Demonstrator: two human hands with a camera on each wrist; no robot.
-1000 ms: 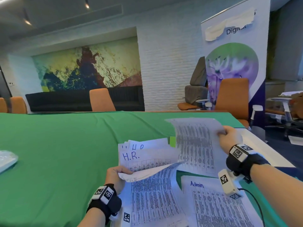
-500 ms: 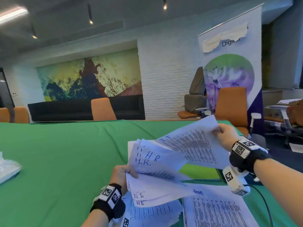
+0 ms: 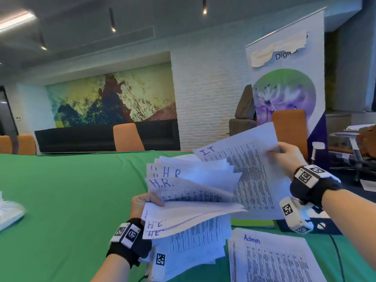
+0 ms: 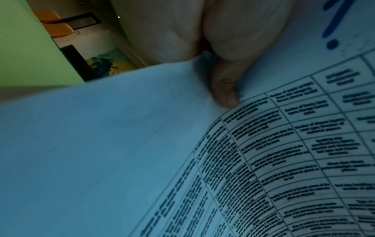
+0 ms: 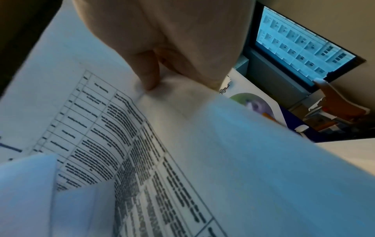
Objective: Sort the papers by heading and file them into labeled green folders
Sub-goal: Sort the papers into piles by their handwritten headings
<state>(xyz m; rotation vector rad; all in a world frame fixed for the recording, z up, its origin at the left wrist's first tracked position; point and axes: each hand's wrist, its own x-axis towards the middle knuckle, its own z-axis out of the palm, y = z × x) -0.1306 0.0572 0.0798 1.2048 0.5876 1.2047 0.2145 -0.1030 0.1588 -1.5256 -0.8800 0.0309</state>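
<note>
My left hand (image 3: 145,202) grips a fanned bundle of printed sheets headed "H.R." (image 3: 189,192) by its left edge, lifted above the green table (image 3: 71,200). In the left wrist view the thumb (image 4: 225,89) presses on a sheet (image 4: 284,152). My right hand (image 3: 281,154) pinches the far right edge of a sheet headed "I.T" (image 3: 250,174), held up and tilted behind the bundle. The right wrist view shows a fingertip (image 5: 149,77) on that sheet (image 5: 121,128). A pile headed "Admin" (image 3: 270,259) lies flat at the lower right. A strip of green folder (image 3: 252,222) shows under the I.T sheet.
Orange chairs (image 3: 127,137) stand along the table's far edge. A white object (image 3: 10,212) lies at the left edge of the table. A roll-up banner (image 3: 284,88) and another orange chair (image 3: 291,131) stand at the right, past the table's right end.
Both hands have lifted their papers off the table. The H.R. bundle now fans out in my left hand, and the I.T sheet has risen and tilted in my right.
</note>
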